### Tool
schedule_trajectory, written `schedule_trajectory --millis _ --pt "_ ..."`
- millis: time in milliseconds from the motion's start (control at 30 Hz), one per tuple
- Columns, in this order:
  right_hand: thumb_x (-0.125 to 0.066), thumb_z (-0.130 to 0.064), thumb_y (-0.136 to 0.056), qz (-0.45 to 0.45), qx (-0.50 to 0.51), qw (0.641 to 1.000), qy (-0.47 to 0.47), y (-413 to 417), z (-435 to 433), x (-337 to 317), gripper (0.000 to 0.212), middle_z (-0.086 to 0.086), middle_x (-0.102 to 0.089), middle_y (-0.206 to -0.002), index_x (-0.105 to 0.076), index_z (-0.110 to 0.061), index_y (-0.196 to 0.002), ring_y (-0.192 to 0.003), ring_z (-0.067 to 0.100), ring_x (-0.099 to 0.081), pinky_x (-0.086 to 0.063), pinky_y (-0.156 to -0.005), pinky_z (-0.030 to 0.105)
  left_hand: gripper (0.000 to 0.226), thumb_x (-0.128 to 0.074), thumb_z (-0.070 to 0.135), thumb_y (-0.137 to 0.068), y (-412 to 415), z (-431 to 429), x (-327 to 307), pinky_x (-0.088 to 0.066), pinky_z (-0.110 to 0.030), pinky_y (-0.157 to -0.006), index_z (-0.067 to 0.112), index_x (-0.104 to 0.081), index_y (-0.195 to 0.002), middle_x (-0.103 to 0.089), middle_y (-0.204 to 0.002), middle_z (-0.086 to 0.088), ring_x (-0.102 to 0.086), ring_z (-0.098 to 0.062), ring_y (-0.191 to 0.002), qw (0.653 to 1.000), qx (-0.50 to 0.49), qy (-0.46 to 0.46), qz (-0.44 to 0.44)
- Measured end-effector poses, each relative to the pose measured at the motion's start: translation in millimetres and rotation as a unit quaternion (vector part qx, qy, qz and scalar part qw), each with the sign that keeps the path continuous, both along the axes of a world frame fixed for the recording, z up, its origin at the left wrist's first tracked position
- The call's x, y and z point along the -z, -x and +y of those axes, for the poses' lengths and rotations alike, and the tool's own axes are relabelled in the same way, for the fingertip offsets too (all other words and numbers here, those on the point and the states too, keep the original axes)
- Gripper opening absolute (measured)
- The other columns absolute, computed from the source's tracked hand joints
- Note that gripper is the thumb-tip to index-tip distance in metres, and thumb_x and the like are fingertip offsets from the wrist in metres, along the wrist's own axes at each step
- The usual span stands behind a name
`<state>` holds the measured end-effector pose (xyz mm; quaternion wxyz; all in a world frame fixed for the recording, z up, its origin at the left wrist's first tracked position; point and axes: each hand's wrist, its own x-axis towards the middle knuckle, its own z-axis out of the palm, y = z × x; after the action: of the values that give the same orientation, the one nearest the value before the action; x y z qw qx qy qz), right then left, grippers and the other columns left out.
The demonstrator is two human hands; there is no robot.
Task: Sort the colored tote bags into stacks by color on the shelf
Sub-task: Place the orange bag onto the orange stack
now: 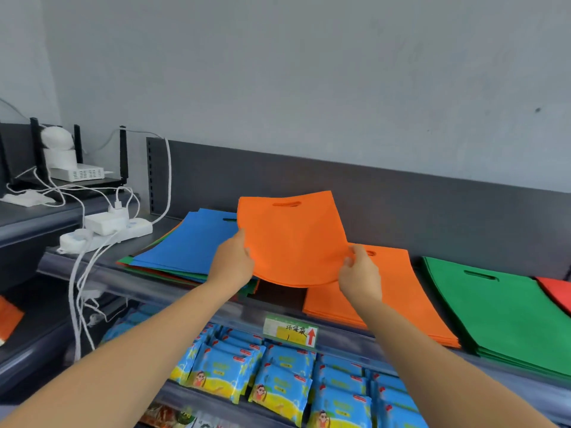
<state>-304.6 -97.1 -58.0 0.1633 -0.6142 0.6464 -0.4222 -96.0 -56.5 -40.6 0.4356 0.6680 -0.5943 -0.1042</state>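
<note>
Both forearms (pixel 123 359) reach forward over the shelf (pixel 185 291). Between the hands an orange tote bag (pixel 292 239) is held up off the shelf: the left hand (pixel 231 261) pinches its left edge and the right hand (pixel 360 273) pinches its right edge, fingers curled. The bag's long axis runs front to back, handle slot toward the shelf's back, its near edge overlapping the orange stack (pixel 398 291)

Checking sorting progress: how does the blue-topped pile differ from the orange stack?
The blue-topped pile shows green and orange edges beneath, fanned out; the orange stack is one colour, edges squared. The pile lies left of the stack. Both lie flat on the shelf.
</note>
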Motion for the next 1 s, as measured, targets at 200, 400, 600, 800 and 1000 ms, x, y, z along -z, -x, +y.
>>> schedule_trajectory --millis 200,400,600,800,1000 --pt "-0.036 -0.016 -0.098 0.036 0.07 0.997 -0.004 67.5 11.6 3.5 0.036 0.014 -0.065 -0.11 -0.045 -0.016 -0.133 -0.096 0.036 -0.061 -0.05 -0.079 0.04 0.038 -0.035 0.006 -0.101 67.6 -8.1 7.7 -0.039 -0.027 -0.067 0.006 -0.04 -0.139 -0.051 -0.133 -0.018 -0.043 -0.013 -0.081 0.999 0.041 -0.012 -0.017" --pt "-0.035 -0.015 -0.097 0.086 0.11 0.99 -0.031 116.0 24.5 11.7 0.032 0.012 -0.063 -0.11 -0.046 -0.013 -0.128 -0.092 0.033 -0.056 -0.041 -0.073 0.034 0.053 -0.038 0.01 -0.101 109.0 -23.7 30.2 -0.045 -0.036 -0.095 0.015 -0.024 -0.152 -0.046 -0.144 -0.01 -0.05 -0.026 -0.124 0.995 0.062 -0.029 -0.07" --pt "-0.039 -0.014 -0.091 0.205 0.115 0.967 -0.102 140.1 30.5 15.4 0.012 0.006 -0.055 -0.09 -0.047 -0.012 -0.1 -0.079 0.027 -0.051 -0.04 -0.067 0.03 0.041 -0.041 0.007 -0.096 121.3 -37.6 44.5 -0.05 -0.033 -0.074 0.017 -0.046 -0.135 -0.06 -0.116 -0.005 -0.059 -0.023 -0.097 0.987 0.047 -0.089 -0.129" --pt "-0.046 -0.016 -0.088 0.284 0.105 0.938 -0.168 150.0 30.0 14.2 0.01 -0.002 -0.052 -0.075 -0.055 -0.015 -0.09 -0.079 0.023 -0.056 -0.036 -0.058 0.024 0.019 -0.046 0.018 -0.095 119.6 -31.9 47.6 -0.047 -0.036 -0.082 0.009 -0.056 -0.108 -0.05 -0.112 -0.009 -0.049 -0.025 -0.103 0.964 -0.005 -0.124 -0.236" --pt "-0.049 -0.021 -0.087 0.331 0.054 0.938 -0.09 134.1 20.9 13.1 0.034 0.008 -0.05 -0.123 -0.051 -0.014 -0.121 -0.116 0.027 -0.045 -0.044 -0.078 0.035 0.032 -0.049 0.027 -0.097 115.8 -24.6 42.0 -0.041 -0.035 -0.091 0.011 -0.055 -0.124 -0.049 -0.126 -0.008 -0.042 -0.025 -0.117 0.942 -0.009 -0.086 -0.325"
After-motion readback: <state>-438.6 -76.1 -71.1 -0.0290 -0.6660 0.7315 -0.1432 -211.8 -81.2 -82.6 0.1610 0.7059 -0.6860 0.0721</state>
